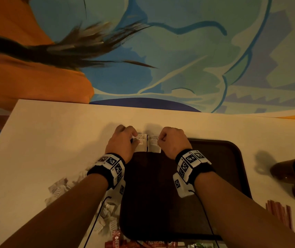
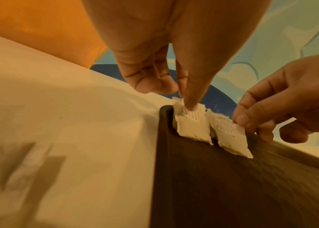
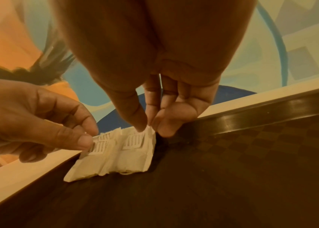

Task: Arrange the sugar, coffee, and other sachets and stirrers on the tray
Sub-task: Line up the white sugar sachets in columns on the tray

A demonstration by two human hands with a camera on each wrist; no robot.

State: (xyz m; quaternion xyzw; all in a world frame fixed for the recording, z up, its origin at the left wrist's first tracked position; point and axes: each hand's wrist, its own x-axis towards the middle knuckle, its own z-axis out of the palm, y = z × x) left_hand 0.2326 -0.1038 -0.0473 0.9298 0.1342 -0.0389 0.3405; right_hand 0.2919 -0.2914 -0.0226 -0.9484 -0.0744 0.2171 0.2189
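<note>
A dark brown tray (image 1: 214, 158) lies on the table before me. Two small stacks of white sachets lean against its far left corner. My left hand (image 1: 134, 138) pinches the top of the left sachet stack (image 1: 141, 143) between thumb and forefinger. My right hand (image 1: 159, 139) pinches the right sachet stack (image 1: 154, 144) the same way. In the left wrist view the left stack (image 2: 191, 128) stands in the tray's corner (image 2: 164, 111) with the right stack (image 2: 230, 138) beside it. The right wrist view shows both stacks (image 3: 115, 155) touching on the tray floor (image 3: 232, 169).
A loose pile of white sachets (image 1: 62, 188) lies on the table left of the tray. Red Nescafe sachets (image 1: 118, 238) and a green one (image 1: 200, 245) sit at the near edge. Red stirrers (image 1: 279, 212) and brown mugs (image 1: 293, 170) stand to the right.
</note>
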